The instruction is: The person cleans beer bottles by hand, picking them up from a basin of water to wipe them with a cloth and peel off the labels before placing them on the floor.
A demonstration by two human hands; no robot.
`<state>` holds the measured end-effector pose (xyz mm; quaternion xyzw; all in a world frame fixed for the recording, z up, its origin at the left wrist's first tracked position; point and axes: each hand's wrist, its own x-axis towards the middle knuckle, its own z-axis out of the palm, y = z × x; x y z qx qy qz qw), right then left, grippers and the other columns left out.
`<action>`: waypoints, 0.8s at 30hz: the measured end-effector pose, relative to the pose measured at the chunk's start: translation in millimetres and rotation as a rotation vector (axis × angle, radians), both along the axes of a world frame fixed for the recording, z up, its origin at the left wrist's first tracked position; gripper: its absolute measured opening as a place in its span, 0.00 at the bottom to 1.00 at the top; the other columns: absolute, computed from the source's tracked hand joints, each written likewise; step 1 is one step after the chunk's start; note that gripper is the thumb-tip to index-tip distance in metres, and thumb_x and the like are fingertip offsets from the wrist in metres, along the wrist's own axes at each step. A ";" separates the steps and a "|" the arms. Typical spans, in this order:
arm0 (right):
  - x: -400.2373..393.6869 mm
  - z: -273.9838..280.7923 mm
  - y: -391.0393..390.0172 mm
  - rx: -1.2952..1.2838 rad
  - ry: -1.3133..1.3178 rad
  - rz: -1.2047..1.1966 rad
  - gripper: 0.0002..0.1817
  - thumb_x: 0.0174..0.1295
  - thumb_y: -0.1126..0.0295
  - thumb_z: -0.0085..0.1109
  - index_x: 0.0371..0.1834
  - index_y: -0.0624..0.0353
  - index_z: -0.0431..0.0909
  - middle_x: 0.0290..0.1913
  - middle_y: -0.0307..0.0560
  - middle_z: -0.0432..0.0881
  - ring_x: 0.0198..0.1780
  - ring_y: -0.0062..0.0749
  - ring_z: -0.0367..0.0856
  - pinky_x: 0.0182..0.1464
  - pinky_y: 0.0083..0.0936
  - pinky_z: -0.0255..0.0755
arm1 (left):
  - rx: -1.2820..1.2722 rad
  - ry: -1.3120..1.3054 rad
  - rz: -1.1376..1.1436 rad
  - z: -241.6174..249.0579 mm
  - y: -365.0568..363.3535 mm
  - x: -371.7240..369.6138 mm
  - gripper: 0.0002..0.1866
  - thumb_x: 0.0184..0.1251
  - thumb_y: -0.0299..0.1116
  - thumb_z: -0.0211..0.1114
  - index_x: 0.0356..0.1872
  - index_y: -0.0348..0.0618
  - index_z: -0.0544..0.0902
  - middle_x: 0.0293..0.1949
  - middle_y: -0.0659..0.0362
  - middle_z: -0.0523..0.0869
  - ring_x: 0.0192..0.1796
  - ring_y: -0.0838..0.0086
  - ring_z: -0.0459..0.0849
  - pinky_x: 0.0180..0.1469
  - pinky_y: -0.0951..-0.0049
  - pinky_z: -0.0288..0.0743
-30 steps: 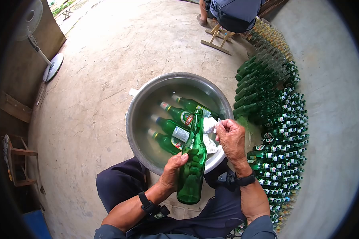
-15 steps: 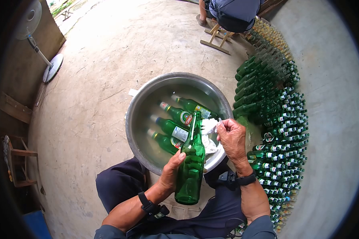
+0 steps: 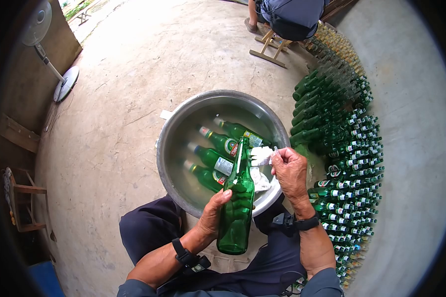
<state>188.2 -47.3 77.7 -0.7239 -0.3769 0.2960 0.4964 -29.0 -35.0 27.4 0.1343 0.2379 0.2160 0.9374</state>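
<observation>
My left hand (image 3: 215, 210) is wrapped round a green glass beer bottle (image 3: 237, 218), which I hold tilted with its neck toward the metal basin (image 3: 164, 175) and its base toward me. No label shows on its visible side. Beside the bottle neck, my right hand (image 3: 290, 171) is closed in a pinch, with a small pale piece at the fingertips that is too small to name. White crumpled material (image 3: 260, 180) lies by those fingers at the basin's near right side. Several labelled green bottles (image 3: 215, 141) lie in the cloudy water.
Rows of green bottles (image 3: 347, 168) stand along the wall at right. Ahead, another person (image 3: 290, 17) sits on a wooden stool (image 3: 268, 55). A standing fan (image 3: 66, 83) is at far left, above a wooden chair (image 3: 29, 189). The concrete floor (image 3: 119, 114) surrounds the basin.
My right hand has shifted very slightly to the right, away from the bottle neck. My left hand keeps the bottle in nearly the same position.
</observation>
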 end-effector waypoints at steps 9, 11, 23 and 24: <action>-0.9 -1.3 3.1 0.059 -0.004 -0.044 0.08 0.69 0.71 0.63 0.35 0.64 0.83 0.23 0.34 0.80 0.21 0.11 0.74 0.23 0.13 0.66 | -0.093 0.012 0.062 -12.0 -1.8 -0.4 0.33 0.73 0.57 0.58 0.61 0.34 0.77 0.47 0.49 0.86 0.46 0.60 0.88 0.51 0.62 0.84; -1.6 0.1 3.6 0.036 -0.017 -0.038 0.07 0.69 0.73 0.63 0.35 0.65 0.82 0.25 0.35 0.81 0.23 0.12 0.75 0.25 0.14 0.69 | -0.121 -0.002 0.076 -10.0 -2.1 -1.7 0.31 0.75 0.55 0.57 0.61 0.34 0.77 0.47 0.49 0.86 0.45 0.60 0.88 0.51 0.62 0.84; -5.4 -21.2 22.6 -0.089 -0.114 0.047 0.07 0.68 0.74 0.63 0.33 0.66 0.82 0.26 0.36 0.81 0.24 0.15 0.76 0.27 0.16 0.72 | -0.125 0.000 0.150 14.6 -1.6 -13.4 0.24 0.74 0.53 0.58 0.51 0.39 0.81 0.39 0.56 0.87 0.37 0.71 0.87 0.42 0.69 0.83; -9.6 -21.4 27.8 -0.075 -0.080 0.063 0.07 0.68 0.73 0.63 0.33 0.67 0.83 0.25 0.36 0.81 0.23 0.15 0.76 0.27 0.16 0.72 | -0.115 0.022 0.170 17.1 -2.8 -15.1 0.24 0.75 0.53 0.58 0.50 0.39 0.81 0.38 0.56 0.87 0.36 0.71 0.87 0.41 0.69 0.83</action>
